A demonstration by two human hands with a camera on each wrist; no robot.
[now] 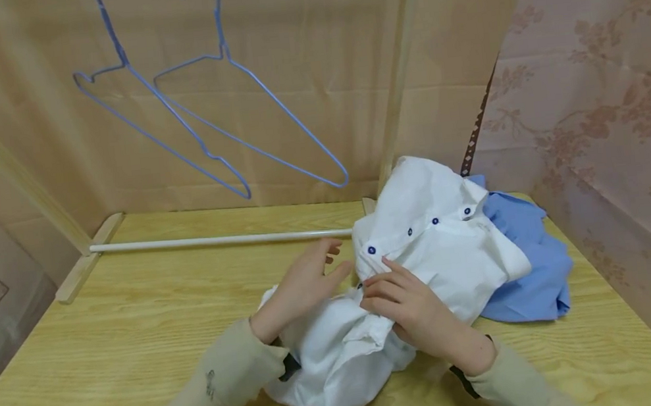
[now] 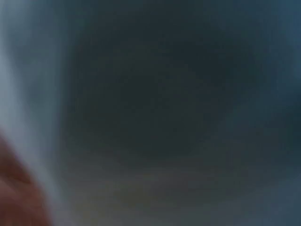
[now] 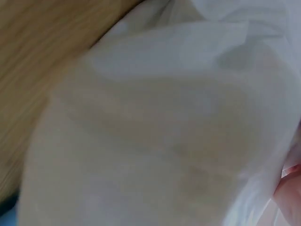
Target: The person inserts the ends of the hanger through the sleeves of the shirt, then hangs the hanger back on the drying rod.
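Note:
A crumpled white shirt [image 1: 444, 256] with dark blue buttons lies in front of me, its collar end toward the back right. My right hand [image 1: 410, 303] grips its button edge with bent fingers; the thumb is mostly hidden. Beside it, my left hand [image 1: 306, 278] is held over the shirt's left side, fingers loosely bent and thumb apart, with no cloth visible between them. White cloth [image 3: 155, 141] fills most of the right wrist view, with part of a hand at the right edge. The left wrist view is dark and blurred.
Two blue wire hangers [image 1: 292, 114] hang at the back. Beneath them, a white bar [image 1: 216, 241] crosses low between the rack's wooden feet. A folded blue garment [image 1: 528, 261] lies right of the shirt, partly under it. Curtains surround the wooden table [image 1: 154, 327].

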